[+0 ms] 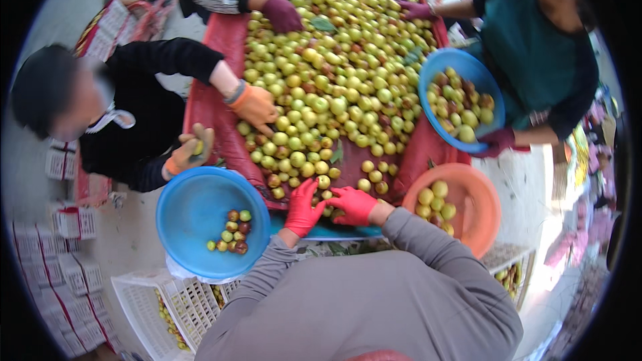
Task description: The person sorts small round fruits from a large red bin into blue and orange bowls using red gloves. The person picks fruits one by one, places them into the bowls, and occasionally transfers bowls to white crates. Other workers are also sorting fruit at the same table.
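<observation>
Both my hands, in red gloves, are at the near edge of a red-lined sorting table (pixel 363 153) heaped with green and brown-blotched fruit, apparently jujubes (pixel 321 105). My left hand (pixel 304 209) has its fingertips by a few fruits at the front of the heap. Opposite it, my right hand (pixel 355 206) reaches in with bent fingers over fruit at the edge. A fruit (pixel 326 195) lies between the two hands. Whether either hand grips a fruit is hard to tell, since the fingers partly hide what is beneath them.
A blue basin (pixel 188 228) at left and an orange basin (pixel 479 210) at right hold some fruit. Co-workers' gloved hands (pixel 253 108) reach in from the left; another person holds a blue basin (pixel 431 67) at right. White plastic crates (pixel 145 291) stand below; stacked cartons (pixel 60 286) lie farther left.
</observation>
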A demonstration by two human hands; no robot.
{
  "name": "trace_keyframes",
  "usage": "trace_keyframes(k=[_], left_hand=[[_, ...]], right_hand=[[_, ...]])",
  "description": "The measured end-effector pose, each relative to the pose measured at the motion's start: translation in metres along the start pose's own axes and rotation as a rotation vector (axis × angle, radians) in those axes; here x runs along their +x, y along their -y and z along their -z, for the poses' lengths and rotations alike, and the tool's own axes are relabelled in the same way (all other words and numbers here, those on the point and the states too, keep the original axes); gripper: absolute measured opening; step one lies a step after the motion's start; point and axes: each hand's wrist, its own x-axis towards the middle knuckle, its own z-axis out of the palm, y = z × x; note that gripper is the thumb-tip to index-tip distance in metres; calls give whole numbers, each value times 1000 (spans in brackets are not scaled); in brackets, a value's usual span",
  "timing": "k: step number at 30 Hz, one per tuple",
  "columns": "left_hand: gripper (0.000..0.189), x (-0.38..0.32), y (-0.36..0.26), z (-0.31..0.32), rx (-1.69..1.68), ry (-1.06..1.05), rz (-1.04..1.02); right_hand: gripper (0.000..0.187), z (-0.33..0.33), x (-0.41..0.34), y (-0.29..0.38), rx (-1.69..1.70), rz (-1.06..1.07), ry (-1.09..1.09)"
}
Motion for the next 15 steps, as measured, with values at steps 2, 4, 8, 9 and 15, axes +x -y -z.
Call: trace_keyframes(k=[2, 4, 8, 9, 15], left_hand=[[59, -3, -2, 0, 24, 59, -29], [50, -4, -4, 1, -26, 78, -43], [26, 0, -9, 4, -107, 144, -120], [25, 3, -12, 4, -154, 136, -19], [29, 10, -15, 1, 13, -271, -32]], right_hand=[[44, 11, -4, -11, 323, -73, 70], [43, 25, -11, -23, 412, -145, -179], [41, 74, -6, -68, 220, -299, -704], [42, 88, -4, -81, 222, -360, -805], [35, 92, 35, -125, -66, -628, -547]])
